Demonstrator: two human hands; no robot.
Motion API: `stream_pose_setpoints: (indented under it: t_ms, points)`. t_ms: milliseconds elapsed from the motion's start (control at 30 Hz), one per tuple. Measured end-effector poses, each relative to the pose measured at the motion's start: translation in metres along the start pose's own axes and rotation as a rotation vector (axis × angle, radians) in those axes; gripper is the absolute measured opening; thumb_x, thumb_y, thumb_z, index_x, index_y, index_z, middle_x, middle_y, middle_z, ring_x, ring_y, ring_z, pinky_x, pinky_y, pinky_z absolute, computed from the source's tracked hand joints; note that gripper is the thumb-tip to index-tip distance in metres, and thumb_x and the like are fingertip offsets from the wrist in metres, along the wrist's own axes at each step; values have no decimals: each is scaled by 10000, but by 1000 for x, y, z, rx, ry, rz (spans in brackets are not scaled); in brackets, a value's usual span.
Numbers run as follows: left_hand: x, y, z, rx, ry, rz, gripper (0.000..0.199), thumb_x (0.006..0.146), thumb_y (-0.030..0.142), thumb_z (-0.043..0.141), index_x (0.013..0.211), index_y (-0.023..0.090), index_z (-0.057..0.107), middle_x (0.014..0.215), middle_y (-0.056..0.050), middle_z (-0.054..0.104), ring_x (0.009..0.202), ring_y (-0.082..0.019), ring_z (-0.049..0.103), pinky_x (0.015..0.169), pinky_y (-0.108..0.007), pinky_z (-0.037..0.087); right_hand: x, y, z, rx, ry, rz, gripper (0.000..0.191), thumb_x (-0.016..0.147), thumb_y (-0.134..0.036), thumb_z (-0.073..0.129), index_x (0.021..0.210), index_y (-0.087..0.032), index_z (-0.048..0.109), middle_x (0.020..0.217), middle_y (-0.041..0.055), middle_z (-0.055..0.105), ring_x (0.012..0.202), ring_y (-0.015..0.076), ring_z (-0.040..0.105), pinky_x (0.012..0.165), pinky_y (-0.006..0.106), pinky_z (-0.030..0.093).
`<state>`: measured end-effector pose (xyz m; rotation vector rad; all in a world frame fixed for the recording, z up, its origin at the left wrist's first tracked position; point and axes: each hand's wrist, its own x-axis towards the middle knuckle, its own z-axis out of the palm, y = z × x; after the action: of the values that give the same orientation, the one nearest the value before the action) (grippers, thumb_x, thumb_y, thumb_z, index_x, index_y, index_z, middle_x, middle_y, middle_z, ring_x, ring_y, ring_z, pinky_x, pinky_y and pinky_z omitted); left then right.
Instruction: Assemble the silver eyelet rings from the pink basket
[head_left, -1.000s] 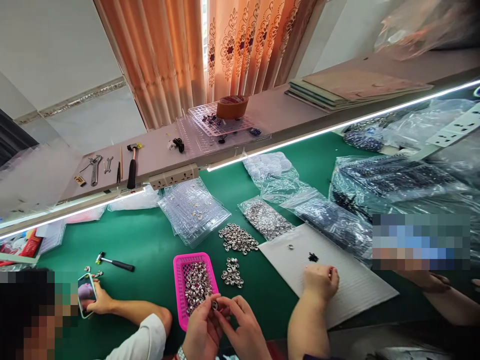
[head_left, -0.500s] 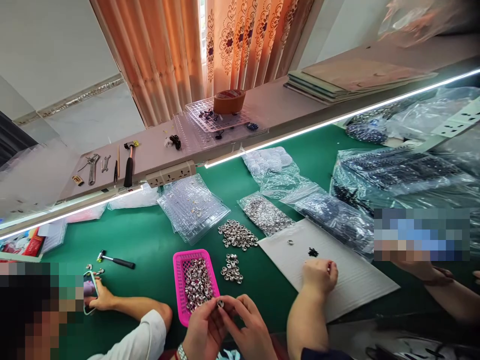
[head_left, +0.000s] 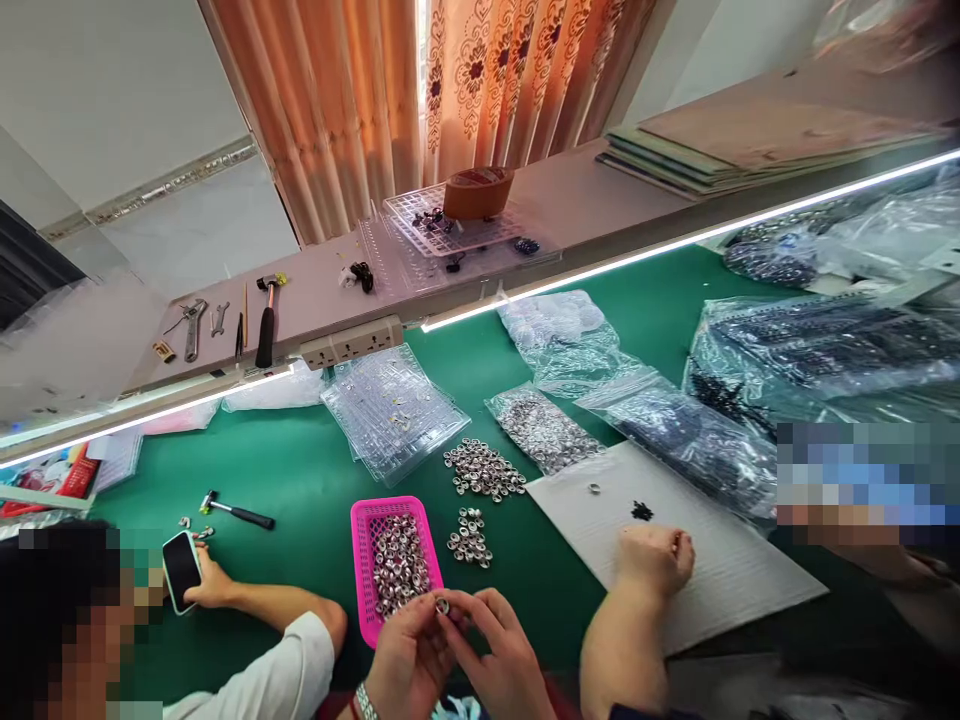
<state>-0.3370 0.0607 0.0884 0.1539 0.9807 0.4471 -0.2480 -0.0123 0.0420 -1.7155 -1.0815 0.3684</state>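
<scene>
My left hand (head_left: 405, 660) and my right hand (head_left: 499, 655) meet at the bottom centre, fingertips pinched together on a small metal eyelet ring (head_left: 442, 606). A bracelet sits on my left wrist. Just beyond my fingers stands a pink basket (head_left: 360, 560) full of the same metal rings. Two loose heaps of rings (head_left: 484, 470) (head_left: 469, 537) lie on the green table (head_left: 300, 480) to its right.
Another person's fist (head_left: 654, 560) rests on a white foam sheet (head_left: 720, 570) to my right. At the left a person holds a phone (head_left: 182, 570), with a small hammer (head_left: 236, 512) nearby. Clear trays (head_left: 394, 410) and bags of parts (head_left: 540, 430) lie further back. A shelf carries tools and tape (head_left: 476, 192).
My hands stay together on the ring, barely shifted. The view has swung slightly. The phone at the left has tilted and its screen now looks dark.
</scene>
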Motion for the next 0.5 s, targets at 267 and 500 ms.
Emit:
stream_pose_setpoints:
  t_ms: [267, 500]
  points:
    - [4, 2, -6, 50, -22, 49, 289, 625, 185, 822, 863, 112, 676, 791, -79, 701, 737, -162, 659, 648, -229, 503, 0, 1, 3, 55, 6, 22, 109, 876, -246, 562, 976, -237, 605, 831, 29, 535, 713, 168, 574, 620, 287, 539]
    - [5, 5, -10, 298, -95, 307, 432, 567, 214, 865, 921, 132, 631, 826, -85, 716, 782, -157, 659, 737, -243, 489, 4, -2, 0, 120, 44, 12, 51, 877, -236, 558, 899, -229, 603, 837, 37, 566, 743, 178, 603, 635, 287, 543]
